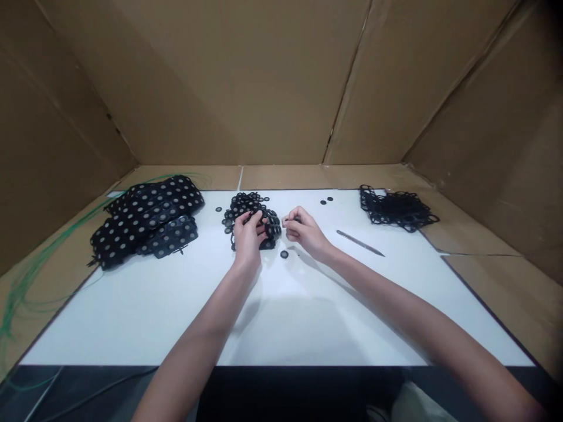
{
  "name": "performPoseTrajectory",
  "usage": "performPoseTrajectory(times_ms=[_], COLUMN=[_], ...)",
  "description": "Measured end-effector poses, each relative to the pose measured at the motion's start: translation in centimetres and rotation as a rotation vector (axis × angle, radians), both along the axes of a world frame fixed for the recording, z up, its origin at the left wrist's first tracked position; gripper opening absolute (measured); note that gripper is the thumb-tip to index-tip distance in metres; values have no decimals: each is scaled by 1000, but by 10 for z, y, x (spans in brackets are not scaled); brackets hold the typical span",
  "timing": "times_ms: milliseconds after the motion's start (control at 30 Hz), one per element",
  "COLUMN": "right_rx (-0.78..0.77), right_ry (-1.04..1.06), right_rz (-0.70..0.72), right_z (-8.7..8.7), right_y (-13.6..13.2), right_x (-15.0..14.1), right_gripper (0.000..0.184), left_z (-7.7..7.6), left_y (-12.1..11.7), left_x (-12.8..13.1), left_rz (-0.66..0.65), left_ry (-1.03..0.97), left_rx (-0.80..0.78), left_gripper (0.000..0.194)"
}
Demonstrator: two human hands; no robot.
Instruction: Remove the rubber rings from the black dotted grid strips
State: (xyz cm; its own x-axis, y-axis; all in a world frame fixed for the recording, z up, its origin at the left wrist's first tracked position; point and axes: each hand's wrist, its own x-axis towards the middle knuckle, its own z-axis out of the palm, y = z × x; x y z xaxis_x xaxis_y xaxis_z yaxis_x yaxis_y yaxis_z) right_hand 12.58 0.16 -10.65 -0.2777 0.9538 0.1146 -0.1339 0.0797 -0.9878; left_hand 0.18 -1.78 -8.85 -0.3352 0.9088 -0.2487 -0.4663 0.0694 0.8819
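Near the middle of the white board, my left hand (247, 239) is closed round a curled black sheet with round grey discs (273, 225). Small black discs with grey centres lie in a loose pile (244, 202) behind and beside that hand. My right hand (307, 235) is just right of the sheet, with thumb and fingertips pinched together. Something small and dark seems to be between them, too small to make out. A single disc (284, 254) rests on the board in front of the hands.
Dotted black sheets (145, 220) are stacked at the left. Green strands (39, 264) trail along the left edge. A slim pointed metal tool (360, 243) lies right of my hands. Behind it is a heap of black netting with round holes (398, 211). Cardboard walls (246, 88) enclose the board (145, 316).
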Motion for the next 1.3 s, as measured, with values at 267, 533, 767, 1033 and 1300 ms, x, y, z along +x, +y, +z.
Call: performPoseTrajectory(times_ms=[267,533,767,1033,1300], right_rx=[506,812,1044,1153,1212], right_ry=[-615,-827,-1182,-1123,-1091], right_rz=[-52,-80,-86,-108,-19], right_z=[11,6,3,1,-2], right_y=[-9,-9,-11,-6,-4], right_x=[6,7,5,9,10], right_gripper=[14,17,22,22,22], left_z=[-1,1,-4,-12,-26], left_y=[0,-4,0,3,2], left_x=[-3,-3,-4,-7,-6], left_rz=[-49,-71,-73,-178,-208], left_ry=[-15,18,75,262,551], left_rx=[13,-12,-18,35,200], left_gripper=[46,48,47,47,47])
